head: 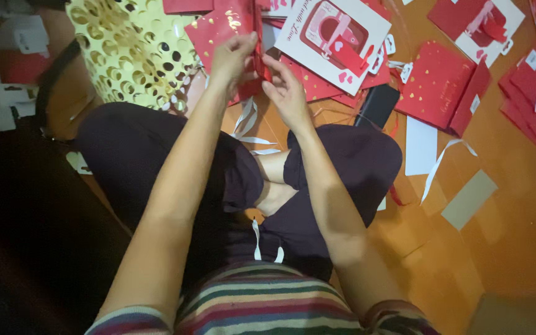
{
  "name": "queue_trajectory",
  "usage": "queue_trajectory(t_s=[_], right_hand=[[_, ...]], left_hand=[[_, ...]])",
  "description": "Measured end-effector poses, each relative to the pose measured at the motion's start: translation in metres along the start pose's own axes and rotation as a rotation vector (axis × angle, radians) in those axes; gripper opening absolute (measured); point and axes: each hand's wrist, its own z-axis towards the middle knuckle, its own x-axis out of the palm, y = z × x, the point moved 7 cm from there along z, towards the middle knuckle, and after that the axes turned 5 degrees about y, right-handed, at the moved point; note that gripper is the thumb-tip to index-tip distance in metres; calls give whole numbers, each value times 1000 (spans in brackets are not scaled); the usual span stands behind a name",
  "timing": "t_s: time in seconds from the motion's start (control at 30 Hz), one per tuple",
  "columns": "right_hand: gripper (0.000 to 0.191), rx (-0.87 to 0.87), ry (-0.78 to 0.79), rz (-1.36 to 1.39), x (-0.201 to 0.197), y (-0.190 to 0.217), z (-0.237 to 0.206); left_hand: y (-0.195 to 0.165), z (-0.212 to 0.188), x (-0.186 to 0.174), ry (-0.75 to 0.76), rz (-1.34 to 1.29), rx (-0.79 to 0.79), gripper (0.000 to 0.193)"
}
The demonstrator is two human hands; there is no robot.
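Note:
I sit cross-legged on an orange floor point(504, 236) and hold a red paper gift bag with gold dots point(221, 28) up in front of me. My left hand point(234, 56) pinches its right edge near the top. My right hand point(285, 90) grips the same red edge from the other side, fingers closed on it. Both hands touch each other at the bag's edge. A thin red strip point(262, 59) runs between my fingers; whether it is ribbon or a fold of the bag I cannot tell.
A yellow perforated basket point(131, 49) stands at the left. Flat red bags point(438, 87), white cards with red pictures point(336, 37), a black box point(376, 105), white ribbons point(438, 164) and grey and white cardboard pieces point(469, 198) lie scattered on the floor.

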Motion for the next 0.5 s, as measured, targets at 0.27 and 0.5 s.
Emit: queue_trajectory(t_s=[0.27,0.5], right_hand=[[68,150,31,-979,-27,1,-1],[36,312,388,-1442,3,-32,-4]], left_hand=[[-35,32,12,-147,404,427,15],[-27,39,43,-145,517,213,22]])
